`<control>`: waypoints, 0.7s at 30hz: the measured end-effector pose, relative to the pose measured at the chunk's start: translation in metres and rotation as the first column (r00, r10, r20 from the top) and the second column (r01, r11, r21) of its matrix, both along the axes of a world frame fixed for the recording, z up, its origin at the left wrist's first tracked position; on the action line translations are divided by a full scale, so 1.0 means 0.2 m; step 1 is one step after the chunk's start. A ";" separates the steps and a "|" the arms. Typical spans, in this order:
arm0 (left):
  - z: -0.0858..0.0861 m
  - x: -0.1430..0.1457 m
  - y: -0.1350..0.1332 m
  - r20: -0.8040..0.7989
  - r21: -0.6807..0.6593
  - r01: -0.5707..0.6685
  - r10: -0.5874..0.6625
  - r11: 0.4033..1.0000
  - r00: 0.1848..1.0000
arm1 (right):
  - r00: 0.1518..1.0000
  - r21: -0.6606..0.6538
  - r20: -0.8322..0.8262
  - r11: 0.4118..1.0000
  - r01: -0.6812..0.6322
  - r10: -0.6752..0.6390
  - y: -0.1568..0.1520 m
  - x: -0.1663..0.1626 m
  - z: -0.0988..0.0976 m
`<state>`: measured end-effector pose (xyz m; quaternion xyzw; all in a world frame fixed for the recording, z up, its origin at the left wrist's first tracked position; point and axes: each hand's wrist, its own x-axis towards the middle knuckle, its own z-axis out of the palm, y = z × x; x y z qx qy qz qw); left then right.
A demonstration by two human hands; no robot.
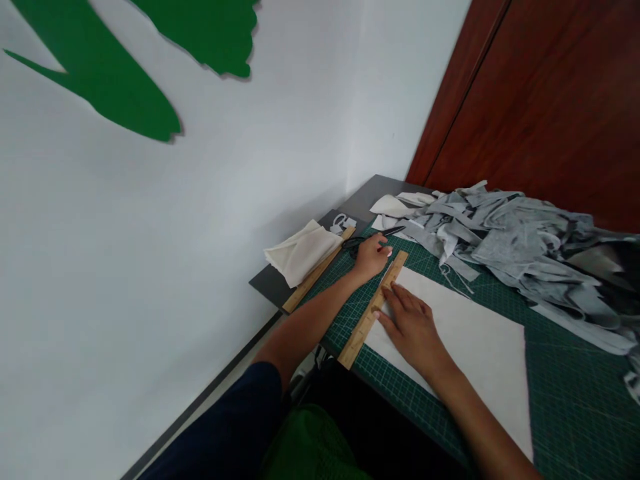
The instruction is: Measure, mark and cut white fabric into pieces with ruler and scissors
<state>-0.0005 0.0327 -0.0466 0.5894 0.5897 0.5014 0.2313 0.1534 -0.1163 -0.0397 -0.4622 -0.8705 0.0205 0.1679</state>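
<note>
My left hand [371, 255] is closed around the handles of black scissors [387, 233], whose blades point away over the green cutting mat [575, 400]. My right hand [410, 320] lies flat with fingers stretched out on a white sheet of fabric [480, 333], its fingertips against a short wooden ruler [374, 308] that runs along the sheet's left edge.
A second, longer wooden ruler [316, 273] lies at the mat's left edge beside a folded cream cloth [303, 252]. A big heap of grey fabric strips [515, 240] covers the far right of the table. White wall stands to the left, a dark red door [540, 100] behind.
</note>
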 end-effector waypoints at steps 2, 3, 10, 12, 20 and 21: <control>0.00 0.00 0.00 0.021 -0.014 -0.003 0.003 1.000 1.000 | 1.000 0.004 0.008 1.000 -0.006 0.006 0.00 0.01 -0.01; 0.00 0.00 0.00 0.030 -0.021 -0.002 0.002 1.000 1.000 | 1.000 0.005 0.013 1.000 -0.008 0.008 0.00 0.01 -0.01; 0.02 0.01 -0.01 0.072 -0.039 0.021 -0.019 0.999 0.997 | 0.999 0.006 0.040 1.000 -0.015 0.015 0.00 0.01 0.01; 0.02 0.02 -0.01 0.077 -0.037 0.026 -0.023 0.999 0.997 | 0.999 0.011 0.047 1.000 -0.015 0.014 0.00 0.01 0.02; 0.02 0.03 -0.04 0.049 -0.015 0.055 -0.054 0.998 0.997 | 0.998 0.029 0.059 0.999 0.018 -0.020 0.00 -0.03 0.05; 0.02 0.02 -0.04 0.043 -0.012 0.057 -0.056 0.998 0.997 | 0.998 0.030 0.057 0.999 0.031 -0.033 0.00 -0.04 0.06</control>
